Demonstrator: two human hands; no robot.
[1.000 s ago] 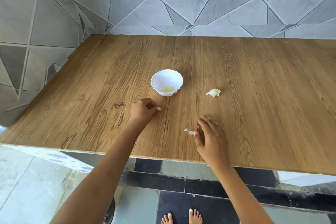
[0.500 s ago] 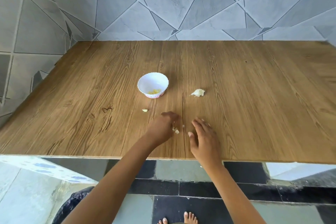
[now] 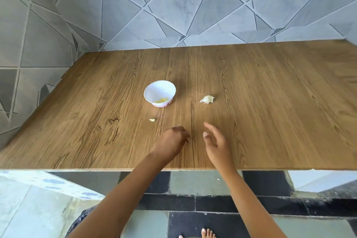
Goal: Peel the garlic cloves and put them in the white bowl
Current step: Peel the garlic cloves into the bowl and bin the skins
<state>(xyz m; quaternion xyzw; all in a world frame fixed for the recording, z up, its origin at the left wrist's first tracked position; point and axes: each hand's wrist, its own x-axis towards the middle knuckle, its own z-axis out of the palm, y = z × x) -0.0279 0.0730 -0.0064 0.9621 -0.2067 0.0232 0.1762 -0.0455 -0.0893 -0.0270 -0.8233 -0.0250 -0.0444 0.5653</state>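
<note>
Head view: the left hand (image 3: 170,143) is low over the desk (image 3: 270,121) near its front edge, fingers (image 3: 181,131) curled tight. A pale fleck shows at their tips, but I cannot tell whether they pinch anything. The right hand (image 3: 217,141) is just beside it, spread and empty. A peeled clove (image 3: 152,120) lies loose ahead-left of the left hand, long axis crosswise, short of the bowl (image 3: 160,89). An unpeeled clove (image 3: 207,99) lies ahead of the right hand, tip pointing left. Bare desk surrounds both cloves, so each hand likely has a clear reach to its nearer one.
</note>
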